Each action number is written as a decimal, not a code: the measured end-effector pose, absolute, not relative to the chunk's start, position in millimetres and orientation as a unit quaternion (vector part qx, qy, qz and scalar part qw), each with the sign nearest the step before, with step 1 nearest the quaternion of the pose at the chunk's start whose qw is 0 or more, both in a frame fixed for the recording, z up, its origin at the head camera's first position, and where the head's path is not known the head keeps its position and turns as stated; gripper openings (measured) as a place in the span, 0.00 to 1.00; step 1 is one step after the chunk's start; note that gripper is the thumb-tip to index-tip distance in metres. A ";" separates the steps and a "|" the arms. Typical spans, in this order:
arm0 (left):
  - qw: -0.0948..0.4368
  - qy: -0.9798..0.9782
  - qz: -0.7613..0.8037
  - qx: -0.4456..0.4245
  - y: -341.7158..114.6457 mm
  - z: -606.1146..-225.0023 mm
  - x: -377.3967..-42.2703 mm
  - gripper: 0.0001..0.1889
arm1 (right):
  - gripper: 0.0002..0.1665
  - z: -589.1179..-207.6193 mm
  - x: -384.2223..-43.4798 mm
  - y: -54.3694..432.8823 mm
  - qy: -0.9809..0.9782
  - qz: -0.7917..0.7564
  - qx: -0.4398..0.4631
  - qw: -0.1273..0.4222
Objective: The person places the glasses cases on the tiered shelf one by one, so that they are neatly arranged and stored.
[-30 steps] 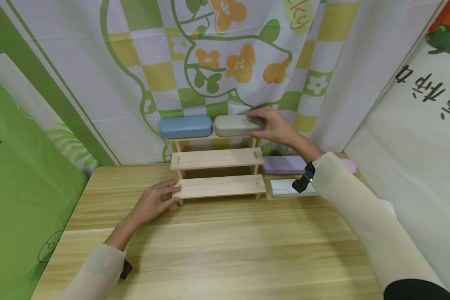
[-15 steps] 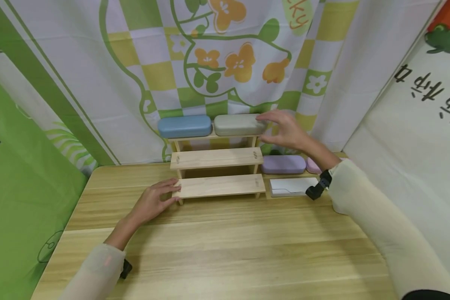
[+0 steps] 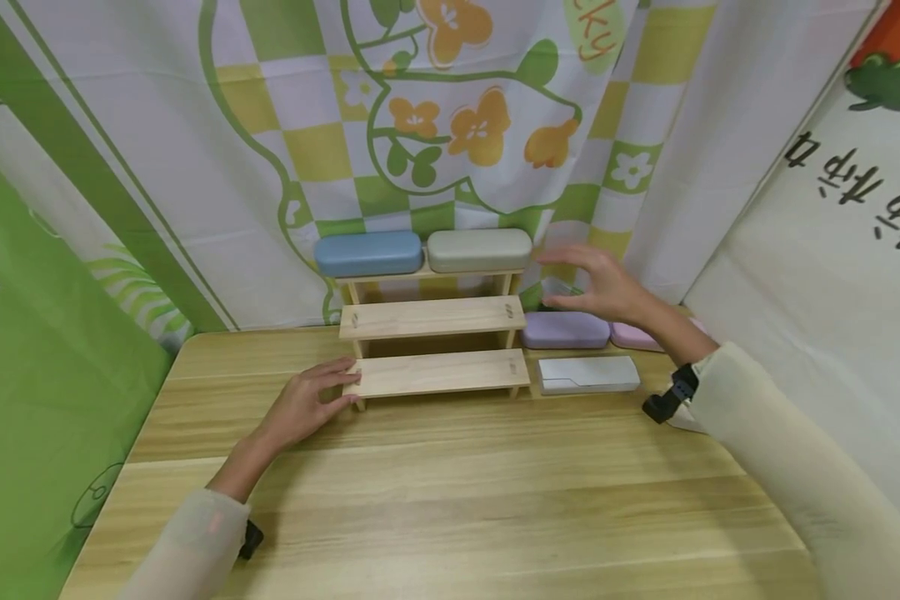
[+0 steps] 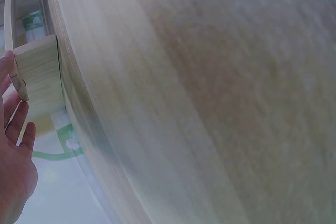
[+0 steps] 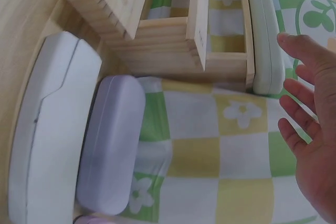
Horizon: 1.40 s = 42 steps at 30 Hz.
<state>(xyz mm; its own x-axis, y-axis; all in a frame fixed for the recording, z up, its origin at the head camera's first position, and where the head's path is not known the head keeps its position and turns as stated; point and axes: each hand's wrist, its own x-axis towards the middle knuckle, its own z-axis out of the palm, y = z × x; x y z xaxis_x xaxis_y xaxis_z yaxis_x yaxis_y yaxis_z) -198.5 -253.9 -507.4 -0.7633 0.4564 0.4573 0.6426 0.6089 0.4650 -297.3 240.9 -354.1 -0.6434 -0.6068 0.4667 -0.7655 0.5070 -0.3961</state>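
A wooden three-step rack (image 3: 433,317) stands against the curtain. On its top step a blue glasses case (image 3: 367,254) and a pale grey-green glasses case (image 3: 480,251) lie side by side; the two lower steps are bare. My left hand (image 3: 307,408) holds the left end of the lowest step, fingers over the board and thumb at its front edge. Just right of the grey-green case, my right hand (image 3: 607,287) hangs in the air with fingers and thumb apart, nothing between them. The right wrist view shows its fingertips close to that pale case (image 5: 266,45).
Right of the rack lie a purple case (image 3: 566,331), a pink case (image 3: 633,336) partly behind my right forearm, and a white angular case (image 3: 588,375). Another pale object (image 3: 686,421) is mostly hidden under the sleeve. A patterned curtain (image 3: 487,192) closes off the back.
My right hand has let go of the grey-green case and moved away to the right and slightly down. The case stays on the top step. My left hand has not moved.
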 end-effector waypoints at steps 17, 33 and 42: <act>0.152 -0.885 -0.309 -0.314 -255.6 -509.9 -200.7 0.20 | 0.33 -379.7 -278.5 283.3 -0.875 0.277 0.384 0.102; 0.148 -0.883 -0.314 -0.316 -255.8 -510.1 -200.5 0.20 | 0.32 -418.7 -270.0 309.8 -0.888 0.256 0.371 0.089; 0.149 -0.883 -0.313 -0.316 -255.5 -509.6 -200.1 0.20 | 0.34 -440.9 -267.7 323.3 -0.896 0.249 0.360 0.077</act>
<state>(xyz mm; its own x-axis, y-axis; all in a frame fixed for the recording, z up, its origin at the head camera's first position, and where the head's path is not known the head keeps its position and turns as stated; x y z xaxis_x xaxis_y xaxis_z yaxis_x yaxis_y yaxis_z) -200.1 -255.5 -509.6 -0.7558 0.4654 0.4606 0.6515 0.6048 0.4580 -267.7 323.3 -440.9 -0.7289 -0.6072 0.3164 -0.6834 0.6170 -0.3903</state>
